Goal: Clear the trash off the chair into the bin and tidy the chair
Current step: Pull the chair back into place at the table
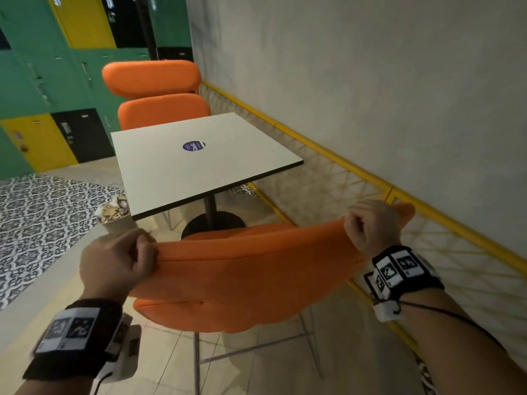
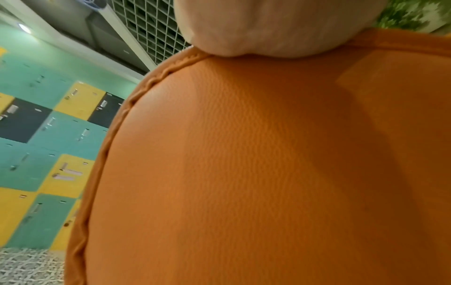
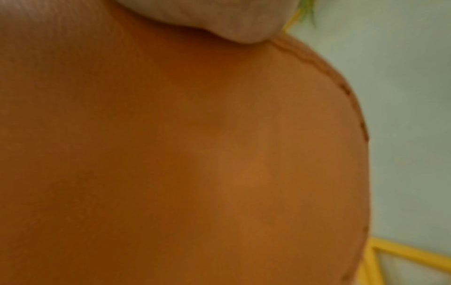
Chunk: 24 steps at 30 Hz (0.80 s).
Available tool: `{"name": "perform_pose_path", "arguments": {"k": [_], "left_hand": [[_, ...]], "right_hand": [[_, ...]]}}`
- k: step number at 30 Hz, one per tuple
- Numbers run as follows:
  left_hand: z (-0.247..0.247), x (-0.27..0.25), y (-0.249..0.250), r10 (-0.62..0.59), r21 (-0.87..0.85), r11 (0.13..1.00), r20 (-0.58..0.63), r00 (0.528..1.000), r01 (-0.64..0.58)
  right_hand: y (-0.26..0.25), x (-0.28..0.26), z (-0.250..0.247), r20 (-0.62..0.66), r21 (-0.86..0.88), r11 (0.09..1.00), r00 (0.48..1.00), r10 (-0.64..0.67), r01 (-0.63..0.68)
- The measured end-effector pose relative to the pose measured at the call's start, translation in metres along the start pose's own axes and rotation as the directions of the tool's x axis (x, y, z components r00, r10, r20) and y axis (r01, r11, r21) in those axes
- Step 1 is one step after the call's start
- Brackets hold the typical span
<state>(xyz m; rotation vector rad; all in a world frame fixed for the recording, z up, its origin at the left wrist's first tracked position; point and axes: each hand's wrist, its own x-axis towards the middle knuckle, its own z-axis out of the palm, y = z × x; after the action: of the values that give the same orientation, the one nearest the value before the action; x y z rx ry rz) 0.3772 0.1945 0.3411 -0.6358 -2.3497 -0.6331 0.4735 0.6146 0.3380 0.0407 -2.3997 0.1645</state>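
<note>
An orange padded chair (image 1: 242, 269) stands in front of me with its back towards me. My left hand (image 1: 119, 258) grips the left end of the backrest top, fingers curled over the edge. My right hand (image 1: 369, 228) grips the right end the same way. The backrest (image 2: 244, 164) fills the left wrist view, with my left hand (image 2: 244, 29) pressed on its rim. In the blurred right wrist view the backrest (image 3: 171, 154) fills the frame under my right hand (image 3: 219, 19). A bin (image 1: 114, 215) full of crumpled trash stands on the floor left of the table. The chair seat is hidden.
A white square table (image 1: 199, 163) on a black pedestal stands just beyond the chair. Two more orange chairs (image 1: 159, 95) sit behind it. A yellow rail (image 1: 328, 155) and wall run along the right. Green and yellow lockers (image 1: 42, 81) stand at the left, past a patterned floor (image 1: 37, 223).
</note>
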Motion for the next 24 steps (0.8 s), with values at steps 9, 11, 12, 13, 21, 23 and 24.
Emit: {"name": "perform_pose_path", "arguments": {"k": [9,11,12,13,21,23,24], "left_hand": [[0.053,0.012,0.103,-0.146,0.255,0.953,-0.081,0.986,0.162],[0.07,0.023,0.13,-0.172,0.299,0.934,-0.111,0.979,0.198],[0.076,0.029,0.139,-0.191,0.314,0.924,-0.112,0.975,0.217],[0.081,0.035,0.147,-0.208,0.332,0.914,-0.107,0.972,0.233],[0.114,0.058,0.174,-0.31,0.461,0.838,-0.038,0.95,0.292],[0.113,0.055,0.171,-0.321,0.451,0.834,-0.07,0.944,0.317],[0.114,0.055,0.17,-0.322,0.442,0.837,-0.076,0.944,0.321]], "right_hand": [[0.07,0.031,0.019,-0.026,0.106,0.988,0.993,-0.111,0.114],[0.092,0.043,0.024,0.005,0.111,0.987,0.993,-0.121,0.12],[0.103,0.048,0.027,0.02,0.11,0.987,0.992,-0.121,0.118],[0.114,0.055,0.03,0.035,0.11,0.988,0.993,-0.115,0.111],[0.135,0.084,0.044,0.16,0.161,0.981,0.978,-0.13,0.104],[0.135,0.084,0.048,0.171,0.196,0.973,0.973,-0.156,0.121],[0.137,0.085,0.05,0.172,0.207,0.971,0.972,-0.158,0.121]]}}
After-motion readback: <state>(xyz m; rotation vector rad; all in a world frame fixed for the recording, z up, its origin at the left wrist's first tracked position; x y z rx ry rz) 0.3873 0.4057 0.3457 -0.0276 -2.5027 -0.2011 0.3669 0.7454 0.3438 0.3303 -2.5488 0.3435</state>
